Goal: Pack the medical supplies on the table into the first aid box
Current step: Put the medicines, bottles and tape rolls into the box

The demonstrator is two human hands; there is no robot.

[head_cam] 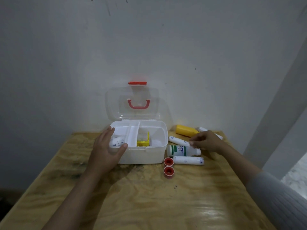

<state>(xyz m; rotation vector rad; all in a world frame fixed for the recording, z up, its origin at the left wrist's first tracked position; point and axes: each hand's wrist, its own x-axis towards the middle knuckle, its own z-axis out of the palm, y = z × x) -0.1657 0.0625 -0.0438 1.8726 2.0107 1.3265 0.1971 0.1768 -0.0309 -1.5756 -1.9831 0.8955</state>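
Pinching end of white roll point(178, 141) w/ R hand point(207, 141), just right of open first aid box point(141, 155) on table point(149, 205); L hand point(106, 146) rests loose-fingered on box's near-left corner

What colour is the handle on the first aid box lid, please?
Red handle, clearest in the head view.

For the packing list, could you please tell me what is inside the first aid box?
The first aid box holds a yellow carton on the right and at least one white roll on the left; the left hand covers part of that compartment.
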